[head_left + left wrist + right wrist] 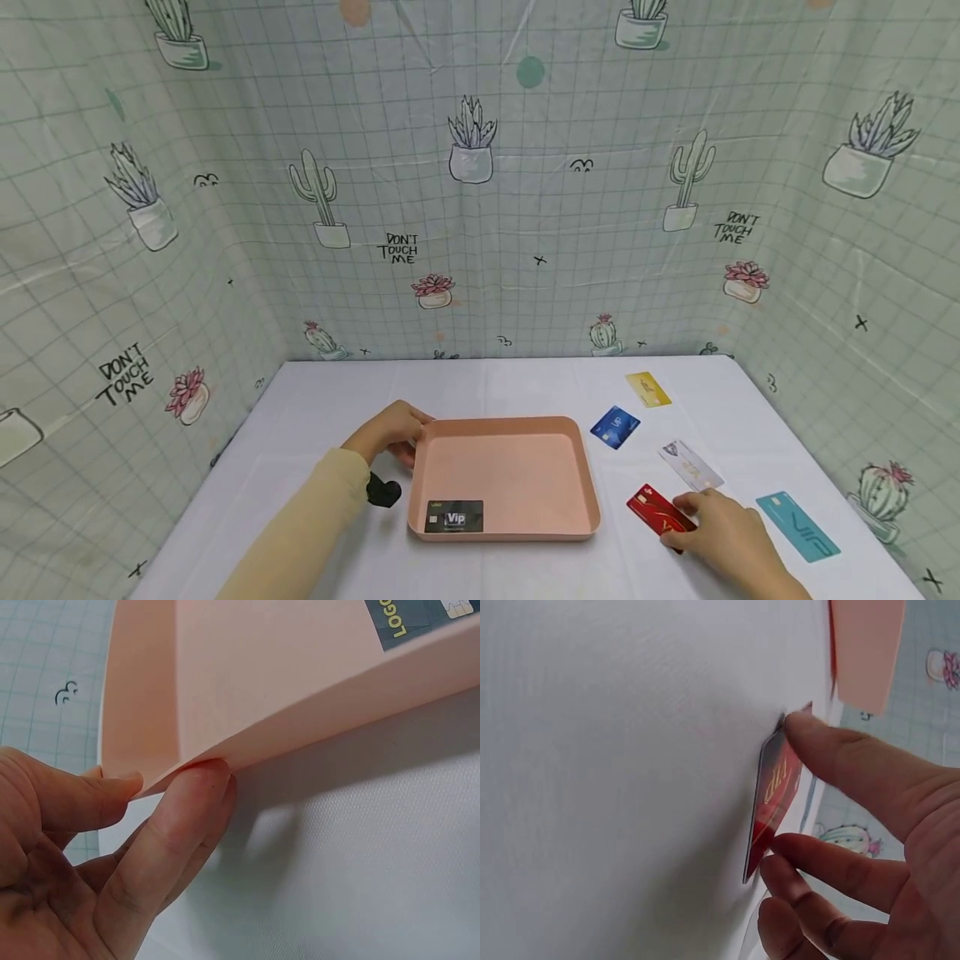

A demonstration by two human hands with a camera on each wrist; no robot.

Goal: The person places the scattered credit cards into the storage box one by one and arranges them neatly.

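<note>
A pink tray (pixel 510 475) lies on the table, and my left hand (pixel 392 431) holds its far left corner. The left wrist view shows the thumb at the rim and the fingers (pixel 176 817) against the outer wall. Inside the tray, at its near left, is a black Vip card (pixel 454 517). My right hand (pixel 727 533) pinches a red VIP card (pixel 656 507) by opposite edges, thumb (pixel 840 754) on one and fingertips on the other. Whether that card is fully off the table I cannot tell. A white card (pixel 692 465) lies just beyond the right hand.
To the tray's right lie a blue card (pixel 615 427) and, farther back, a gold card (pixel 648 389). A teal VIP card (pixel 798 527) is right of my right hand. The white tabletop (pixel 322 387) ends at a patterned cloth backdrop (pixel 540 217), which also rises on both sides.
</note>
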